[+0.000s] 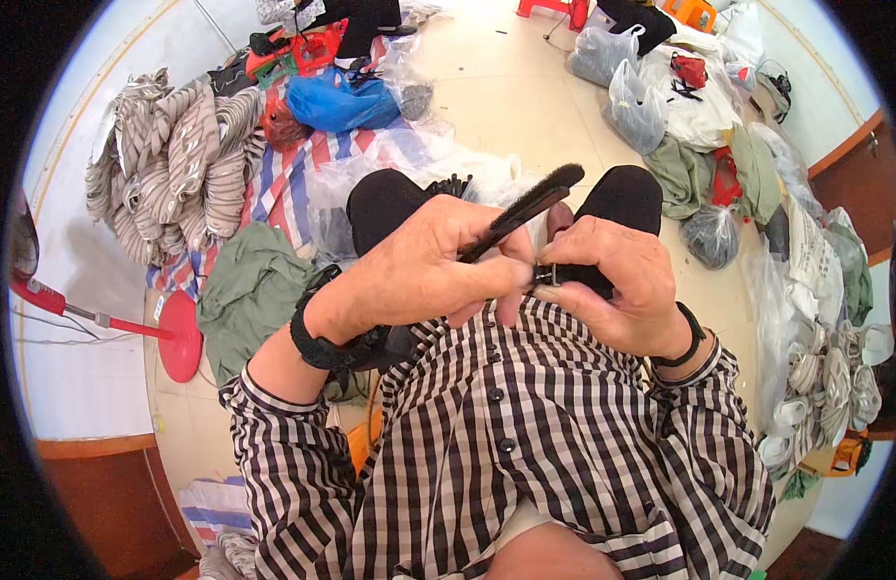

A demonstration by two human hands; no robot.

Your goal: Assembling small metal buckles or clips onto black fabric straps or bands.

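Observation:
My left hand (433,259) is closed round a black fabric strap (525,208), whose fuzzy, doubled end sticks up past the fingers toward the upper right. Thumb and fingers of my right hand (622,275) pinch a small black buckle-like piece with a metal bar (546,275). It sits right at the left fingertips. Whether it is joined to the strap is hidden by the fingers. Both hands meet above my lap, in front of the checked shirt. Beyond the left hand, a cluster of thin black pieces (452,186) lies between my knees.
Bundles of striped beige cord or webbing (177,174) are heaped at the left, near a blue plastic bag (342,101) and green cloth (255,290). A red round stand base (180,336) stands at the left. Clear bags with dark contents (636,106) sit at the far right.

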